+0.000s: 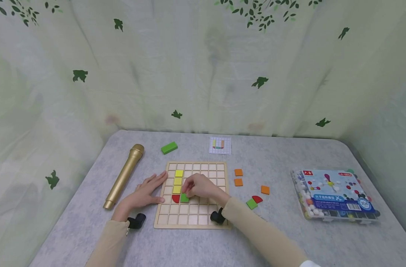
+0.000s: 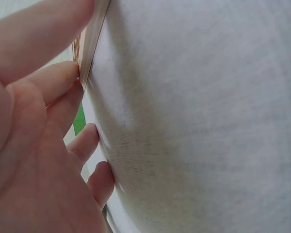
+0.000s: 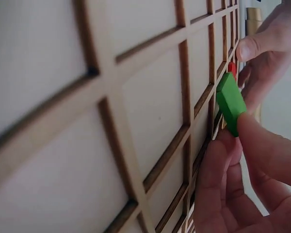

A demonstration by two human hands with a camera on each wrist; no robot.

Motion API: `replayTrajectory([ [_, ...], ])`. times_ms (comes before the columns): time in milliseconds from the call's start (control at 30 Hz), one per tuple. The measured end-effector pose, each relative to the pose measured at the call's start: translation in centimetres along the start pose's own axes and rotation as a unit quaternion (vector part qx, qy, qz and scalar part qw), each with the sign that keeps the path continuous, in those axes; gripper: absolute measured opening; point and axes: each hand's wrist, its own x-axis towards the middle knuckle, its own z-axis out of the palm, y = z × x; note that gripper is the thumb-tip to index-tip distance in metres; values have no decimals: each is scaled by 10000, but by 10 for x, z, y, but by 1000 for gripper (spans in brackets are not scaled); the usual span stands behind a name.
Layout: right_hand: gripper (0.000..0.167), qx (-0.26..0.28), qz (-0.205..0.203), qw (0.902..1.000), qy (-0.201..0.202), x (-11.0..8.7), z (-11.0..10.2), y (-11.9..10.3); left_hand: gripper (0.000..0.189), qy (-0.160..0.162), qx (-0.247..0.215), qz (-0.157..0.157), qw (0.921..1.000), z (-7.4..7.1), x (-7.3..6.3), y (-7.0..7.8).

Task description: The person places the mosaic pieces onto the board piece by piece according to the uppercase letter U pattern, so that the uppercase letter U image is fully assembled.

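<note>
A wooden grid board [image 1: 168, 221] lies on the table. Its left part bears a column of several yellow square tiles [image 1: 177, 181] with a red quarter-round tile [image 1: 175, 198] just below. My right hand [image 1: 200, 186] pinches a green square tile [image 3: 231, 103] between thumb and fingers, tilted over the cell to the right of the red piece. My left hand [image 1: 148, 191] lies with fingers spread at the board's left edge, thumb and fingertips touching the frame. In the left wrist view its fingers [image 2: 63, 77] reach along that wooden edge.
Right of the board lie several orange square tiles [image 1: 238, 172], another green tile [image 1: 251, 204] and a red quarter-round [image 1: 257, 199]. Behind it are a green block [image 1: 169, 148] and a pattern card [image 1: 220, 145]. A gold microphone [image 1: 124, 176] lies left, a bead-filled plastic case [image 1: 336, 196] right.
</note>
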Motion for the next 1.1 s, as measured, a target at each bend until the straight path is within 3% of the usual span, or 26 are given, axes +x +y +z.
replayTrajectory([
  [200, 16, -422, 151, 9989, 113, 0, 4, -3, 84, -14, -9, -18, 10000, 0, 0, -1],
  [500, 17, -529, 67, 9986, 52, -3, 4, -4, 84, -7, 3, -41, 10000, 0, 0, 0],
  [800, 14, 564, -481, 9965, -380, -15, -19, 10, 85, 0, 64, -56, 10000, 1, 1, -2],
  [1100, 20, 1149, -589, 9904, -496, -51, -64, 42, 85, -13, 46, -59, 10000, 1, 1, -1],
])
